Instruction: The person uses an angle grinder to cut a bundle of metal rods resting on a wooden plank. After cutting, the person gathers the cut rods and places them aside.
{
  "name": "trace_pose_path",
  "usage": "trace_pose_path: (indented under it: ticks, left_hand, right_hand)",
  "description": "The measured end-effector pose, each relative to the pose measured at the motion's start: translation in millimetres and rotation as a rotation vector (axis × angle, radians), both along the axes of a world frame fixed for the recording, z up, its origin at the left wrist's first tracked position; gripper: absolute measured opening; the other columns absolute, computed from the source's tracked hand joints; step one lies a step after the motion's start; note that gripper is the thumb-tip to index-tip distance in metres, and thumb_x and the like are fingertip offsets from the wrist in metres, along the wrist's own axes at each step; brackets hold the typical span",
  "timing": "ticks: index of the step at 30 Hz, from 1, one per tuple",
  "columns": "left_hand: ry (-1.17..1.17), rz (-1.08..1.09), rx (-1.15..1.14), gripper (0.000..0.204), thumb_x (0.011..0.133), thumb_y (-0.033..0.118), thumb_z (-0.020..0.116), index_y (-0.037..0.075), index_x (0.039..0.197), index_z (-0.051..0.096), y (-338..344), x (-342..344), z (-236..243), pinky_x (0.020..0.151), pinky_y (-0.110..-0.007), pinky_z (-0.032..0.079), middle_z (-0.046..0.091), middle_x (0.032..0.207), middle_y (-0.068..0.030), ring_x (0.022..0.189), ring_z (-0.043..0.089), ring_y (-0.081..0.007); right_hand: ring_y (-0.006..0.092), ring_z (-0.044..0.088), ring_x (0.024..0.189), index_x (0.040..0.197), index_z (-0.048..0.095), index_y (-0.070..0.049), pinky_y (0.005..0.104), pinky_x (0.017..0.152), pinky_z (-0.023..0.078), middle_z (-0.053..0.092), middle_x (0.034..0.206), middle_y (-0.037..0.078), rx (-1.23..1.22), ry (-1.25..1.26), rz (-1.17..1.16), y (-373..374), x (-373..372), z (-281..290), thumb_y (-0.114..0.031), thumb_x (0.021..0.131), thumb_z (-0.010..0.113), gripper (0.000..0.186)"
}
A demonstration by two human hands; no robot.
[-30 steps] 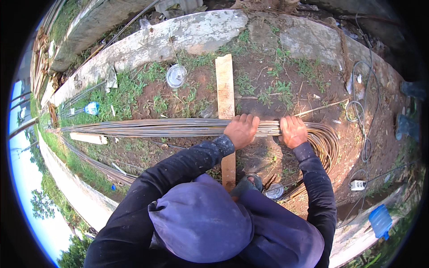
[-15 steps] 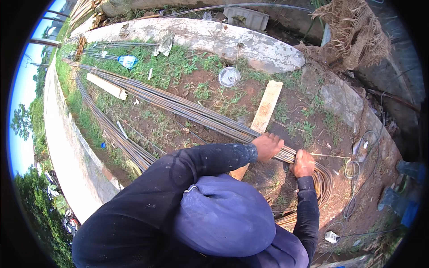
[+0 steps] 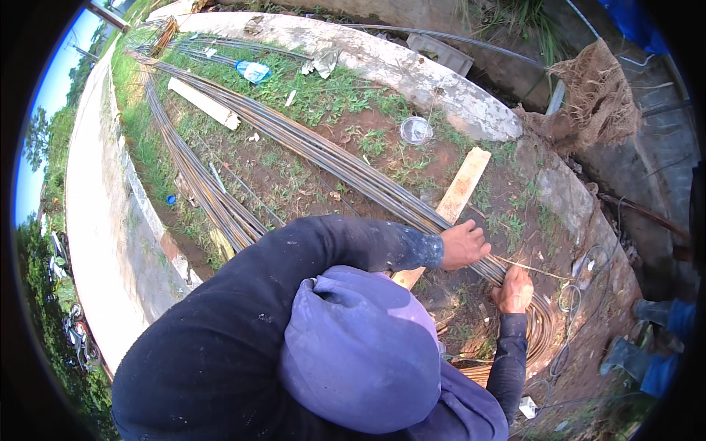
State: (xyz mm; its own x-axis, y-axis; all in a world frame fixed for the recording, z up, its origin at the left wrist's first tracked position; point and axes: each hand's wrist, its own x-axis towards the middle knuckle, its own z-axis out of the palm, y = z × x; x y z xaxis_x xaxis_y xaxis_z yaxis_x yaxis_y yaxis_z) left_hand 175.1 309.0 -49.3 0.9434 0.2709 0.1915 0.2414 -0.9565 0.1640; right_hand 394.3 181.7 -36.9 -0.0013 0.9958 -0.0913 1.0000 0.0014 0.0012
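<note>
A long bundle of thin steel rods [image 3: 316,151] runs from the far left toward my hands, then bends round into a rusty loop on the right. My left hand [image 3: 463,245] lies over the bundle near the bend, its fingers loosely curled round the rods. Just beyond it, my right hand [image 3: 513,291] is closed on the same rods where the curve begins. A pale wooden board [image 3: 462,187] passes under the bundle beside my left hand. Purple-blue cloth [image 3: 360,353] bulges between my dark sleeves and hides the ground beneath.
A second rod bundle [image 3: 193,173] lies to the left. Beyond the grass are a low concrete kerb [image 3: 368,55] and torn burlap [image 3: 599,95]. A round clear lid [image 3: 416,131] rests on soil. Loose wire [image 3: 570,309] and another person's boots [image 3: 625,356] are at right.
The view has shifted, so most of the scene sits farther right. My left hand's fingers look less tightly curled. My right hand stays on the rods near the bend.
</note>
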Motion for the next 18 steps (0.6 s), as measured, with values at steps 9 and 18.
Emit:
trace_pose_path:
  ticks: [9,18]
  left_hand:
    - [0.140,-0.022,-0.108,0.056,0.075,0.036,0.075,0.004,0.115,0.052,12.9,-26.3,4.5,0.083,-0.040,0.042,0.058,0.104,-0.0088,0.098,0.056,-0.0249]
    - [0.462,0.752,-1.073,0.057,0.086,0.048,0.068,0.000,0.117,0.060,12.5,-191.5,75.0,0.086,-0.041,0.050,0.068,0.103,-0.0200,0.099,0.065,-0.0358]
  right_hand:
    - [0.0332,0.062,0.080,0.088,0.052,-0.005,0.0446,0.071,0.053,0.059,0.084,0.014,-0.013,0.115,0.031,6.4,0.8,-42.0,-0.012,0.055,0.079,0.044]
    - [0.0352,0.065,0.082,0.086,0.051,-0.005,0.0437,0.073,0.054,0.063,0.085,0.017,-0.052,0.204,0.000,5.0,11.1,-68.3,-0.013,0.058,0.078,0.040]
